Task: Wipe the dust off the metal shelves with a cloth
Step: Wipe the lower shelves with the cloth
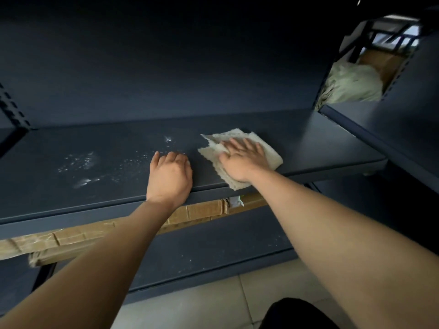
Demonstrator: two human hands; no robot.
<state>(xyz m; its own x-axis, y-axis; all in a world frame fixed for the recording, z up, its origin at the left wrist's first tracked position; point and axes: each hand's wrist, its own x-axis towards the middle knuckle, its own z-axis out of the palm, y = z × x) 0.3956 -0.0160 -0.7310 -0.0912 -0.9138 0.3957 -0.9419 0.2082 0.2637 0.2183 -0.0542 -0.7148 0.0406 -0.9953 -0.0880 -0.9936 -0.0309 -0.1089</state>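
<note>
A dark blue metal shelf (308, 148) runs across the middle of the view. White dust specks (78, 165) lie on its left half. A cream cloth (270, 153) lies flat on the shelf right of centre, one corner hanging over the front edge. My right hand (242, 160) presses on the cloth with straight, spread fingers. My left hand (169, 176) rests on the shelf's front edge just left of the cloth, its fingers curled under and holding nothing.
A lower shelf (213, 252) with a few dust specks sits beneath, with taped cardboard boxes (71, 236) between the two. At the upper right, a pale sack (354, 86) and a box (380, 62) lie behind a neighbouring shelf unit. Pale floor tiles (202, 305) show below.
</note>
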